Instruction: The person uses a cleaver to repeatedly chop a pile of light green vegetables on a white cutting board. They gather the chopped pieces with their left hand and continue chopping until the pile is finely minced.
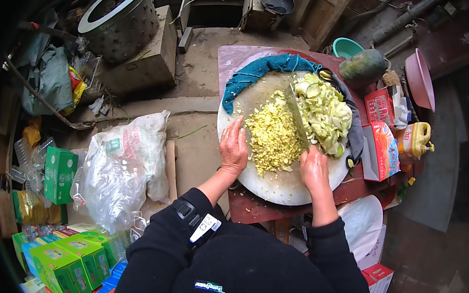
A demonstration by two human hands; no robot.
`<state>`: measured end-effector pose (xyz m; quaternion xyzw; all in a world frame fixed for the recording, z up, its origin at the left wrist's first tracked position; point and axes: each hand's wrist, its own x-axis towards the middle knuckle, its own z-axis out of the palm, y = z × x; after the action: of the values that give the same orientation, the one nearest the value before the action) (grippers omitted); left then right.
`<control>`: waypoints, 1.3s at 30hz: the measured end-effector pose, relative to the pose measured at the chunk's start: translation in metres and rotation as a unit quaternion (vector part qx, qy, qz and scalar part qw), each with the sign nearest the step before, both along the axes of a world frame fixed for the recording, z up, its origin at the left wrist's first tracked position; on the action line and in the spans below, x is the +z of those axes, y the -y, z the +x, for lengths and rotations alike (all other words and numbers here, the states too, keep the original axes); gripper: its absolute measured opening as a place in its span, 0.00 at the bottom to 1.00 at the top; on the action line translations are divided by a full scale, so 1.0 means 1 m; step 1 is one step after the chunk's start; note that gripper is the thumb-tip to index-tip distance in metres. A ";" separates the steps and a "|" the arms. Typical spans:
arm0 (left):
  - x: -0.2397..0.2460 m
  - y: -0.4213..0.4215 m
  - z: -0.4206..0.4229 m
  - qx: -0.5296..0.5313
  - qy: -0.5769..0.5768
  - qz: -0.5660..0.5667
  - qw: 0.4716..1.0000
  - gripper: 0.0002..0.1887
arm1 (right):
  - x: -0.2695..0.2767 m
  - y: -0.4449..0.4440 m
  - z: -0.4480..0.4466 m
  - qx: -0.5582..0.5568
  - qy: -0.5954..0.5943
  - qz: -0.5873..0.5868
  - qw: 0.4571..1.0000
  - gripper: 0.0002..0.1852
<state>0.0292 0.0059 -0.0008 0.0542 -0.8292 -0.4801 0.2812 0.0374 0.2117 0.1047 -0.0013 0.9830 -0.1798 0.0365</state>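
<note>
My right hand [314, 168] grips the handle of a broad cleaver [297, 114]. Its blade stands on edge on a round cutting board [262, 188], between two heaps. To the blade's left lies a pile of finely chopped pale-yellow vegetable [271, 138]. On the right is a mound of coarser pale-green vegetable slices [323, 111]. My left hand [234, 144] rests empty at the board's left edge, fingers extended beside the fine pile. A teal towel [265, 69] curves along the far left rim, and a dark grey cloth [353, 125] follows the right rim.
The board sits on a red table [249, 209]. Right of it are a large green melon [362, 68], an open carton [380, 152], a yellow oil jug [414, 139] and a pink basin [420, 78]. A white woven sack [129, 152] and green boxes [70, 258] stand at left.
</note>
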 end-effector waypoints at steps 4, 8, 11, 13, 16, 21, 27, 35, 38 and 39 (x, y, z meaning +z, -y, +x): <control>0.001 0.000 0.000 -0.002 0.001 0.011 1.000 0.19 | -0.002 0.002 -0.001 -0.039 -0.068 -0.062 0.995 0.12; 0.002 0.000 0.002 -0.006 0.009 -0.003 1.000 0.18 | -0.004 0.012 0.003 0.032 0.027 -0.045 0.998 0.12; 0.002 0.000 0.003 -0.005 0.017 0.002 1.000 0.18 | 0.002 0.014 0.009 0.012 -0.044 -0.052 0.998 0.12; 0.002 0.001 0.002 -0.008 0.012 0.006 1.000 0.18 | 0.004 0.020 0.013 0.030 0.006 -0.070 0.997 0.11; 0.002 0.001 0.001 -0.006 0.000 0.002 1.000 0.18 | 0.005 0.031 0.014 0.059 0.064 -0.015 0.996 0.11; 0.002 -0.001 0.002 0.010 0.017 0.050 0.999 0.20 | 0.011 0.040 0.026 0.053 0.019 -0.071 0.996 0.09; 0.003 -0.002 -0.001 0.007 0.010 0.082 0.997 0.21 | 0.008 0.046 0.032 0.058 0.024 -0.081 0.995 0.09; -0.001 -0.002 0.003 -0.001 0.012 0.071 0.997 0.22 | -0.005 0.023 0.018 0.060 -0.040 -0.082 0.994 0.06; 0.000 -0.002 0.003 -0.002 0.021 0.057 0.998 0.21 | -0.006 0.016 0.017 0.053 -0.024 -0.037 0.998 0.08; 0.001 -0.002 0.003 -0.002 0.016 0.063 0.998 0.21 | -0.006 0.014 0.016 0.055 -0.031 -0.023 0.998 0.10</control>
<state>0.0322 0.0076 -0.0002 0.0778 -0.8017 -0.5311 0.2629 0.0533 0.1978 0.0992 -0.0620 0.9776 -0.2003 0.0155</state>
